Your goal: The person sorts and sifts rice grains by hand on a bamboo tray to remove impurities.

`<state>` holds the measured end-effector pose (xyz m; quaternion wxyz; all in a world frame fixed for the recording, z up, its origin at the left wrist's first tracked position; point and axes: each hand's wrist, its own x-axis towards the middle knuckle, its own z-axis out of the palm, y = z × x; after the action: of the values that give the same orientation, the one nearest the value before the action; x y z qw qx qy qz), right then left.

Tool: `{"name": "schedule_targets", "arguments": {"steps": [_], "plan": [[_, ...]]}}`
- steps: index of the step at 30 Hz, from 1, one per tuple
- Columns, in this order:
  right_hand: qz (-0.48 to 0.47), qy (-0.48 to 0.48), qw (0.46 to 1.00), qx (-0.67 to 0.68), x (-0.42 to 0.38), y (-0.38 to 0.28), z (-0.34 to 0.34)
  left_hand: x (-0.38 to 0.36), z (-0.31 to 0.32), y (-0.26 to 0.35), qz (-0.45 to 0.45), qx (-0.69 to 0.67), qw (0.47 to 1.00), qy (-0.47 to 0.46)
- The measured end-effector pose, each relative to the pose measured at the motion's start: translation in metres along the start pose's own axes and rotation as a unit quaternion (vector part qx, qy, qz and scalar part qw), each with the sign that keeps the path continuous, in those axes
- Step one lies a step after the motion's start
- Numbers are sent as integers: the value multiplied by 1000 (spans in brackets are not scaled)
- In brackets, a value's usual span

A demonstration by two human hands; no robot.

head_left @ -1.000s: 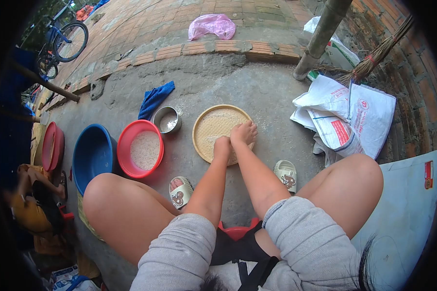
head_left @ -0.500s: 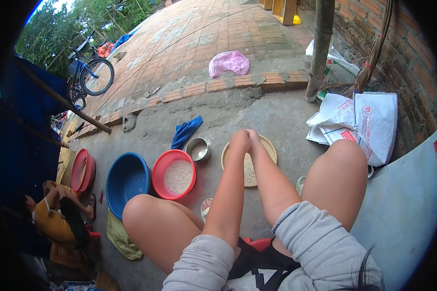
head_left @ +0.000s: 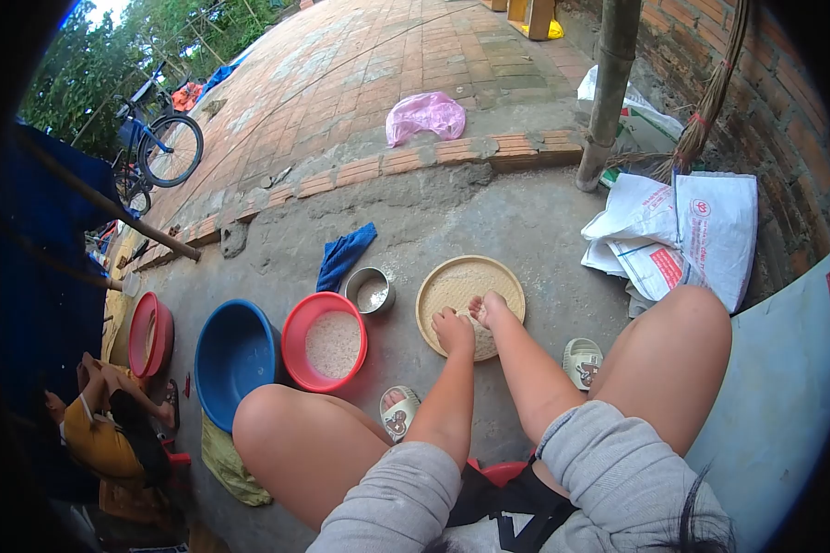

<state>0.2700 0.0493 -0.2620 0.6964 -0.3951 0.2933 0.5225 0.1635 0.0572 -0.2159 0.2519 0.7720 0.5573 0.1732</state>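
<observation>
A round woven tray (head_left: 438,279) lies on the concrete floor between my feet, with pale grains (head_left: 482,343) spread in it. Over its middle, my left hand (head_left: 454,330) has its fingers curled downward; what they hold, if anything, is too small to name. Just to its right, my right hand (head_left: 489,309) is turned with its palm partly up and fingers loosely apart, at the grains. Left of the tray stands a small metal pot (head_left: 371,290) with some grains at its bottom. A red basin (head_left: 333,344) beside it holds more pale grains.
A blue basin (head_left: 236,364), another red basin (head_left: 150,334) and a seated person (head_left: 106,429) are at the left. A blue cloth (head_left: 346,258) lies behind the pot. White sacks (head_left: 678,230) and a post (head_left: 609,92) stand at the right; a pink bag (head_left: 425,119) lies beyond the ledge.
My hands were together above the tray's far part; they have come lower and nearer and moved apart. More of the tray shows, and the view has shifted slightly.
</observation>
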Motion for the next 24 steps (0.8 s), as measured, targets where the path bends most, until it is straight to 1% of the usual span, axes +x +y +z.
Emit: {"name": "schedule_targets", "arguments": {"steps": [1, 2, 3, 4, 5, 6, 8, 10, 11, 13, 17, 19, 22, 23, 24], "plan": [[-39, -9, 996, -75, -6, -7, 6, -2, 6, -7, 1, 1, 1000, 0], [-50, -4, 997, -50, -12, -12, 12, -6, 13, -14, -1, 9, 1000, -20], [-51, -3, 997, -53, -15, -16, 16, -8, 23, -19, -4, 14, 999, -41], [-58, 0, 998, -38, -17, -18, 20, -6, 31, -24, -7, 10, 999, -40], [-65, 6, 998, -25, -21, -18, 23, -4, 38, -32, 19, 7, 998, -51], [-67, -12, 997, -37, -17, -16, 22, -4, 45, -38, 45, 1, 997, -64], [-57, -11, 995, -78, -25, -13, 26, 4, 50, -47, 48, -36, 996, -61], [-83, 4, 991, -104, -25, -11, 26, 8, 40, -42, 19, -29, 997, -69], [-91, 9, 990, -106, -27, -16, 25, 10, 41, -43, 22, -37, 996, -74], [-93, 23, 991, -97, -28, -18, 27, 10, 41, -52, 81, 0, 995, -63], [-105, 40, 989, -97, -35, -23, 32, 8, 35, -50, 60, -28, 994, -88], [-109, 46, 988, -97, -29, -22, 30, 20, 28, -32, 54, -70, 996, -31], [-167, 113, 975, -95, -37, -18, 33, 50, 1, 11, 70, -146, 984, 74], [-169, 115, 975, -91, -37, -17, 35, 57, -6, 28, 73, -175, 977, 101], [-159, 114, 976, -90, -38, -20, 34, 64, -10, 43, 75, -183, 976, 96]]}}
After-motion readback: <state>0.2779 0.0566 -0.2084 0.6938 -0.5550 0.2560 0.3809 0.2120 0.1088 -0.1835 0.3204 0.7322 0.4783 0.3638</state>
